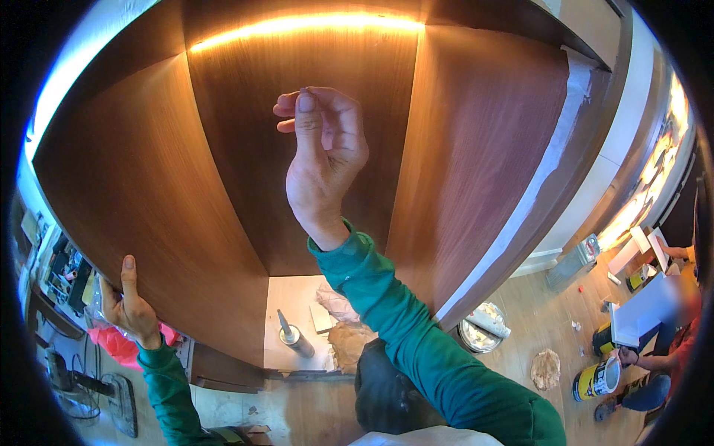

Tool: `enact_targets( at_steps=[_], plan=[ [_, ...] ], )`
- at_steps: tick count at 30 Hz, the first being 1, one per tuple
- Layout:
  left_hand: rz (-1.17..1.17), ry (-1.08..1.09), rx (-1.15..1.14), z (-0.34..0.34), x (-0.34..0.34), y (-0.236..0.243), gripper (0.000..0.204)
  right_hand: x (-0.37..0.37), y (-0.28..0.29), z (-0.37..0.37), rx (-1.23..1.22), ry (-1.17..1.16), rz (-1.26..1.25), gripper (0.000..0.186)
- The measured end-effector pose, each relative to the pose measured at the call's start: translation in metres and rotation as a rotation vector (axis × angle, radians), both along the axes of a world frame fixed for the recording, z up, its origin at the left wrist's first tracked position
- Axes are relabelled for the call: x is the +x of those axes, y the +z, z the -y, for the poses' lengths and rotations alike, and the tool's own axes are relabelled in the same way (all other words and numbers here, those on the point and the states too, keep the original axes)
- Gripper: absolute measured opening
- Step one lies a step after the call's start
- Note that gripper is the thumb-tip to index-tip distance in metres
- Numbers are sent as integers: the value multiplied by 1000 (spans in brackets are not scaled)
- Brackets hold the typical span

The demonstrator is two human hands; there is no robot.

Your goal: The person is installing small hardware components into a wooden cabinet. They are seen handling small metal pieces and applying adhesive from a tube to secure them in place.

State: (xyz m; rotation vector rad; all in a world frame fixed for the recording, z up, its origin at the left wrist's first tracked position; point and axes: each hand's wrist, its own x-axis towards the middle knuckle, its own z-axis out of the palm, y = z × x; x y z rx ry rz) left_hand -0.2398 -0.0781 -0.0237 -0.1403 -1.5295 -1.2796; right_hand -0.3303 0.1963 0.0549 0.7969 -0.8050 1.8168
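My right hand point(320, 149) is raised in front of the brown wooden cabinet's back panel point(238, 134), below a glowing light strip point(305, 24). Its thumb and forefinger are pinched together; whatever is between them is too small to make out. My left hand point(136, 305) grips the front edge of the left side panel point(126, 193), thumb upward, with some clear plastic beside its fingers. A caulk tube point(297, 342) stands on the pale cabinet bottom point(279, 290), near a small block point(321, 320) and crumpled brown paper point(348, 342). White tape point(520, 223) runs along the right front edge.
Co-workers point(673, 349) are at the right, beside white boards point(636, 312) and buckets point(595, 380). A round container point(480, 331) and crumpled paper point(545, 369) lie on the floor point(520, 312). A black tool point(119, 401) and pink plastic point(111, 346) are at the lower left.
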Motion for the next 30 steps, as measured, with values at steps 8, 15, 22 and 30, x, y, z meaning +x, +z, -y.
enact_targets(
  at_steps=[8,15,22,30],
  plan=[
    [20,118,-52,-12,11,11,16,-5,-12,13,86,40,75,17],
    [-82,103,-37,-13,5,6,18,-35,-12,57,202,35,-9,16],
    [-68,61,-71,-7,5,-1,19,-41,21,103,219,58,-120,16],
    [-81,13,-72,-7,4,0,21,-12,24,147,225,101,-185,14]
  ],
)
